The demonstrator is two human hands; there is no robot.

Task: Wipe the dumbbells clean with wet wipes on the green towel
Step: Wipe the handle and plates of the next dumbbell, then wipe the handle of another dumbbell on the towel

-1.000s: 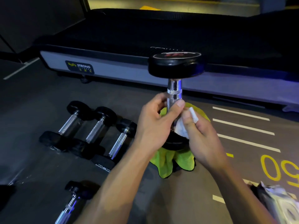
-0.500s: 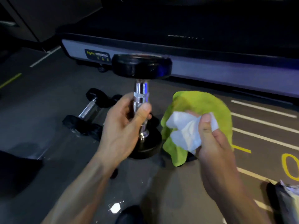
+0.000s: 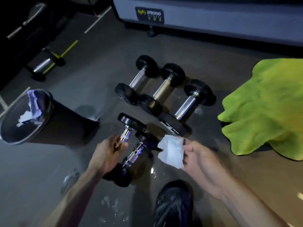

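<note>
Nearest to me, at 6 o'clock, a dark shoe (image 3: 173, 208) sits on the grey floor (image 3: 82, 169), with small wet patches glinting around it. Just beyond, the person's 2 hands work side by side but apart. The left hand (image 3: 107, 154) curls around the chrome handle of a held dumbbell (image 3: 129, 128), whose black upper head tilts away toward 12 o'clock; the grip is blurred, so how firmly it clamps I cannot tell exactly. Just beside that hand, toward 3 o'clock, a floor dumbbell (image 3: 136, 154) lies on the ground, its near head partly hidden by the wrist. The right hand (image 3: 198, 159) pinches a white wet wipe (image 3: 171, 150) between thumb and fingers, the wipe hanging loose and touching neither dumbbell as far as I can see.

Farther out, at 12 o'clock from the hands, a row of 3 dumbbells (image 3: 164, 90) lies close together on the floor, handles running parallel. At 9 o'clock stands a black bin (image 3: 49, 122), with crumpled white wipes inside. At 3 o'clock the green towel (image 3: 265, 104) lies rumpled on the floor, well apart from both hands and with no dumbbell on the part in view.

Farther still, at 10 o'clock, another lone dumbbell (image 3: 43, 65) rests in shadow. At the far edge, toward 1 o'clock, a grey machine base (image 3: 213, 18) carries a dark label reading "STRONG".
</note>
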